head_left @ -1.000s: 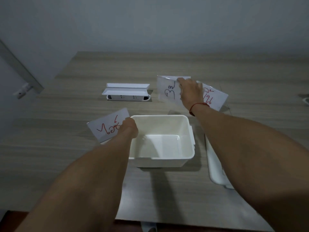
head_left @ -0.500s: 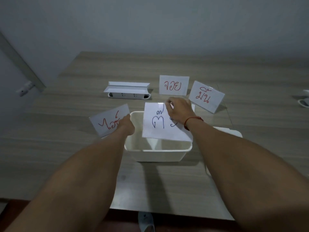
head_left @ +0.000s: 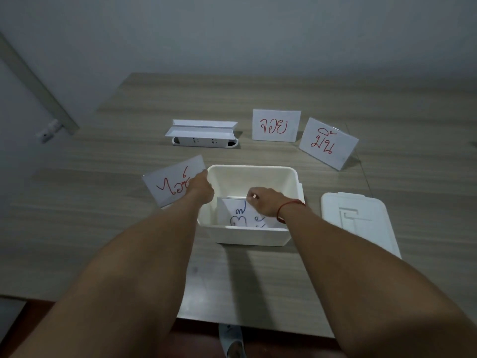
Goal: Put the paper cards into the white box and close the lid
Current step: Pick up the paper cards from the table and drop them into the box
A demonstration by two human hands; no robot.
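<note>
The open white box (head_left: 247, 174) stands mid-table. Inside it my right hand (head_left: 265, 204) pinches the top edge of a card with blue and green writing (head_left: 238, 215), which leans against the box's near wall. My left hand (head_left: 200, 187) rests at the box's left rim and holds a card with red writing (head_left: 171, 186) just outside the box. Two more red-lettered cards stand upright behind the box: one in the middle (head_left: 276, 125), one tilted at the right (head_left: 327, 143). The white lid (head_left: 358, 218) lies flat to the right of the box.
A white power strip with a raised flap (head_left: 204, 136) sits at the back left of the wooden table (head_left: 103, 202). The table's near edge runs under my forearms. A sandal (head_left: 231, 339) shows on the floor below.
My right hand has lowered the blue-and-green card from above the box down into it. My left hand stays at the rim with its card.
</note>
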